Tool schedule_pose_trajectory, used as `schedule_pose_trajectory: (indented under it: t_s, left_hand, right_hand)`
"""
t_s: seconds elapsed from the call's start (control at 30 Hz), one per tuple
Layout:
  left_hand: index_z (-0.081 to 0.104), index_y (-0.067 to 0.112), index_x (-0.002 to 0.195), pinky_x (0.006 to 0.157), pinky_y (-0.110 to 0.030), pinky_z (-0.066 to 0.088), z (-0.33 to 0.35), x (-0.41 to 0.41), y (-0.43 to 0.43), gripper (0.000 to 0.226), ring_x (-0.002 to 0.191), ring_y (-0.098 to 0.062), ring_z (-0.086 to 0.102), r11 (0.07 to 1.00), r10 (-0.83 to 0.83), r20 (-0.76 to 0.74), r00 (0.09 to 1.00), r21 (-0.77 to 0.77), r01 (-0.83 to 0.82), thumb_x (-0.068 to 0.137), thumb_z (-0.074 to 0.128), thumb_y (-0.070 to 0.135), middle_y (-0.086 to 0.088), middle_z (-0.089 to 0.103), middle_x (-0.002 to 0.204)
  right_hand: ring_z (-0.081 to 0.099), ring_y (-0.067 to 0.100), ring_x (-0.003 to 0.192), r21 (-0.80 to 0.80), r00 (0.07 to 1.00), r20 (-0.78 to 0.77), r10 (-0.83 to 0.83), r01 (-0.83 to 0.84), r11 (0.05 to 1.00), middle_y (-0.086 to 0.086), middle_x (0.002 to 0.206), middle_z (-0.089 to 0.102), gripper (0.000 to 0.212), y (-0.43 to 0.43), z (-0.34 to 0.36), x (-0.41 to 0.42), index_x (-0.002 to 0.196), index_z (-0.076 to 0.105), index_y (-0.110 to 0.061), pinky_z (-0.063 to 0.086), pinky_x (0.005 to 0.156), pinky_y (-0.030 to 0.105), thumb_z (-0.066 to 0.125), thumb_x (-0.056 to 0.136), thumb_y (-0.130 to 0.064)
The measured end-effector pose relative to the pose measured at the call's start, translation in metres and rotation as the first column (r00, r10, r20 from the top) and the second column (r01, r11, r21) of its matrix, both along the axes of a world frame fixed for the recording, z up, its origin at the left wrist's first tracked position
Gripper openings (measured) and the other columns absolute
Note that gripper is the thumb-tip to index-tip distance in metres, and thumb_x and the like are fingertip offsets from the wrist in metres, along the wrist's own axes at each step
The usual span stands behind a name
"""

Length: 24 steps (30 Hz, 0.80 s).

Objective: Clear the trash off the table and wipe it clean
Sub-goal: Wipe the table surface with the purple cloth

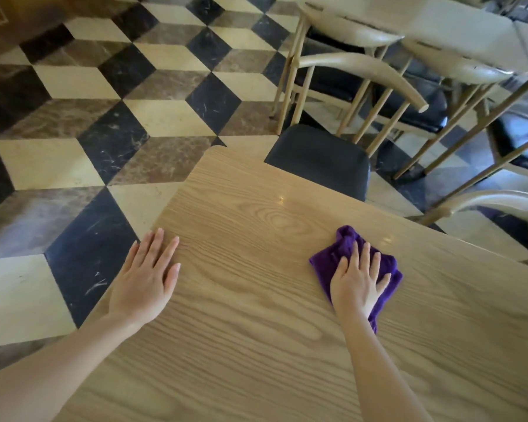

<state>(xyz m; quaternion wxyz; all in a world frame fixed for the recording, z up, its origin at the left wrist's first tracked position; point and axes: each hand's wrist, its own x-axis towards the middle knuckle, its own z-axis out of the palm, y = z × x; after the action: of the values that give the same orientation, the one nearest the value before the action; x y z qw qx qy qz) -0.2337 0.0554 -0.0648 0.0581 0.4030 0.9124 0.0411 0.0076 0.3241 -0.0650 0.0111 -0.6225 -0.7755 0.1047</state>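
Note:
A light wooden table (pixel 256 315) fills the lower part of the head view. A crumpled purple cloth (pixel 346 243) lies on it, right of centre. My right hand (pixel 358 281) presses flat on the cloth with straight, spread fingers. My left hand (pixel 147 275) rests flat on the table's left edge, fingers straight and together, holding nothing. No trash shows on the visible tabletop.
A black chair seat (pixel 320 159) is tucked at the table's far edge. Pale wooden chairs (pixel 363 74) and another table (pixel 439 28) stand beyond on the right. A checkered marble floor (pixel 104 117) spreads out to the left.

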Motion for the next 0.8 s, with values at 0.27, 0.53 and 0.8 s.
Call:
schedule_pose_trajectory:
  t_s: [0.27,0.53,0.8]
  left_hand:
    - [0.008,0.02,0.15,0.121,-0.039,0.003,0.0,0.0,-0.002,0.066,0.148,-0.022,-0.001,1.0,-0.019,0.011,1.0,0.003,0.019,0.092,-0.004,0.05,-0.008,0.005,0.16]
    - [0.004,0.022,0.151,0.121,-0.041,0.0,-0.003,-0.002,-0.001,0.059,0.148,-0.025,-0.002,0.999,-0.034,0.049,0.998,-0.002,0.035,0.096,0.006,0.045,-0.01,-0.001,0.16]
    - [0.009,0.021,0.151,0.121,-0.041,0.002,-0.002,-0.003,-0.004,0.058,0.148,-0.026,0.001,0.998,-0.06,0.061,0.996,0.039,0.057,0.098,0.012,0.044,-0.012,0.003,0.16]
  right_hand:
    - [0.01,0.017,0.147,0.005,0.999,0.01,-0.042,0.042,0.999,-0.007,0.159,0.015,0.051,-0.098,0.001,0.01,0.148,0.021,-0.029,0.004,0.118,0.049,0.029,0.098,-0.037]
    - [0.017,0.019,0.146,-0.006,0.999,-0.004,-0.048,0.048,0.999,-0.006,0.157,0.021,0.05,-0.22,-0.003,0.001,0.145,0.029,-0.029,0.005,0.118,0.05,0.035,0.096,-0.039]
    - [-0.001,0.01,0.147,0.102,0.995,-0.033,0.09,-0.086,0.991,-0.001,0.14,0.048,0.059,-0.336,-0.002,-0.002,0.133,0.051,-0.028,0.014,0.113,0.046,0.01,0.096,-0.05]
